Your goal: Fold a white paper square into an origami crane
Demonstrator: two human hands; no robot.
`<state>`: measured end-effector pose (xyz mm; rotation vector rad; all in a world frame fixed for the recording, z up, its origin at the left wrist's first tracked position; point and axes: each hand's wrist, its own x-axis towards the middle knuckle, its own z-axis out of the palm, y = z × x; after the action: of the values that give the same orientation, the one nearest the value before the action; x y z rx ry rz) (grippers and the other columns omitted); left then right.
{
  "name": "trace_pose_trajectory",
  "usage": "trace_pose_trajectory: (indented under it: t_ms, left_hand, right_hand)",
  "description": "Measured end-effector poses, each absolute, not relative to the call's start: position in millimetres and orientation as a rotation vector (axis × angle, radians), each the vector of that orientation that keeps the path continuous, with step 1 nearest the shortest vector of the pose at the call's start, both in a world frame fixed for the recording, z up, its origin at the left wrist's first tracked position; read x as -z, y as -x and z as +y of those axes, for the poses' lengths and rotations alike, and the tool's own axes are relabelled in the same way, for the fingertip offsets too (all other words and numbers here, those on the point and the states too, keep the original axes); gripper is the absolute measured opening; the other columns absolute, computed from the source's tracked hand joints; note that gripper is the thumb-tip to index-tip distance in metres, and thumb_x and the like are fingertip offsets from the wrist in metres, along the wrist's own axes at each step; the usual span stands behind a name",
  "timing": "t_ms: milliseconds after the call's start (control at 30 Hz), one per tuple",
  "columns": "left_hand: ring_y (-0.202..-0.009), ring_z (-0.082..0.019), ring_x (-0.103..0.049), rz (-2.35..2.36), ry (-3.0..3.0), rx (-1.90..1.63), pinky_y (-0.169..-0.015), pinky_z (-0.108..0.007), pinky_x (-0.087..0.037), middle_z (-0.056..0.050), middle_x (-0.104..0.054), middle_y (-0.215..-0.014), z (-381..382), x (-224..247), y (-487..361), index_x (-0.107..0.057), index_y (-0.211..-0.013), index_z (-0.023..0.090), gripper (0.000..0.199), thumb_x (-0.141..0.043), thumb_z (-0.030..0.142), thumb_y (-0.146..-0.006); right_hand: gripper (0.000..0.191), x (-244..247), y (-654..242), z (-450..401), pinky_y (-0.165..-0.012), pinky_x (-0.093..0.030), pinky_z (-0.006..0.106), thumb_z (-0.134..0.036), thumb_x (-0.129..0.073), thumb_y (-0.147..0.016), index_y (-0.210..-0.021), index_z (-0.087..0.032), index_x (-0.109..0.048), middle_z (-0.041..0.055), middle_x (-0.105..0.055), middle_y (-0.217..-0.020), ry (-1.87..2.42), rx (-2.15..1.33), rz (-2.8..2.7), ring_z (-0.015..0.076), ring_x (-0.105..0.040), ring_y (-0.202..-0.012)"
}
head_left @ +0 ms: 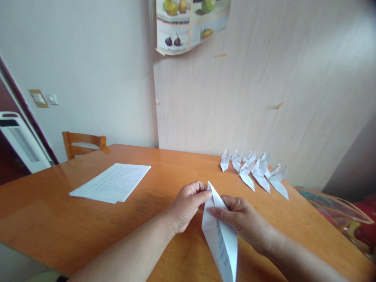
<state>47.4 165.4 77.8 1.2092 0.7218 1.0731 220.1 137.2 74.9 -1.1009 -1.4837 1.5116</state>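
Observation:
A sheet of white paper folded into a long pointed shape (221, 243) is held over the near part of the table, its tip pointing away from me. Printed text shows along its inner fold. My left hand (189, 203) pinches the left edge close to the tip, thumb on top. From the other side, my right hand (239, 219) grips the paper a little lower, its thumb pressed on the upper face and its fingers partly hidden behind. Both hands are closed on this one folded paper.
Several folded paper birds (254, 172) stand at the table's back right. A stack of printed sheets (113, 182) lies at left on the wooden table (164, 168). Behind the table are a wooden chair (85, 139) and a wall; a clear plastic bag (331, 203) sits beyond the right edge.

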Motion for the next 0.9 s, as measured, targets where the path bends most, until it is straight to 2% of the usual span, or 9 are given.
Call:
trace_pose_trajectory:
  t_ms: [400, 667, 767, 900]
  left_hand:
    - [-0.062, -0.010, -0.045, 0.784, -1.231, -1.176, -0.060, -0.024, -0.036, 0.002, -0.054, -0.066, 170.2, -79.0, -45.8, -0.058, -0.075, 0.016, 0.013, -0.066, 0.026, -0.079]
    - [-0.061, -0.011, -0.047, 0.730, -1.187, -1.190, -0.060, -0.025, -0.036, 0.001, -0.054, -0.065, 174.0, -75.6, -44.3, -0.056, -0.076, 0.017, 0.022, -0.066, 0.035, -0.084]
    - [-0.062, -0.010, -0.047, 0.712, -1.220, -1.122, -0.060, -0.024, -0.036, 0.002, -0.055, -0.068, 171.1, -77.8, -44.4, -0.057, -0.080, 0.017, 0.026, -0.069, 0.039, -0.083]
    - [-0.065, -0.010, -0.049, 0.693, -1.247, -1.069, -0.063, -0.025, -0.037, 0.002, -0.056, -0.071, 167.8, -80.9, -44.6, -0.058, -0.079, 0.016, 0.024, -0.074, 0.033, -0.079]
  right_hand:
    - [0.039, -73.6, -222.9, 137.0, -0.050, -0.029, 0.023, -0.054, -0.075, -0.079, -0.081, -0.016, -0.062, -0.0040, -0.047, -0.063, 1.050, -1.559, -1.595, 0.0086, -0.039, -0.053]
    - [0.038, -70.8, -224.1, 137.8, -0.051, -0.029, 0.024, -0.051, -0.074, -0.080, -0.077, -0.017, -0.059, -0.0038, -0.047, -0.064, 1.074, -1.537, -1.605, 0.0087, -0.040, -0.055]
    - [0.040, -70.4, -223.9, 138.9, -0.051, -0.028, 0.024, -0.053, -0.073, -0.080, -0.078, -0.016, -0.058, -0.0040, -0.046, -0.064, 1.088, -1.522, -1.616, 0.0086, -0.039, -0.054]
    - [0.042, -70.4, -223.6, 139.2, -0.050, -0.027, 0.024, -0.056, -0.072, -0.080, -0.078, -0.017, -0.057, -0.0041, -0.045, -0.064, 1.123, -1.480, -1.640, 0.0089, -0.038, -0.054]
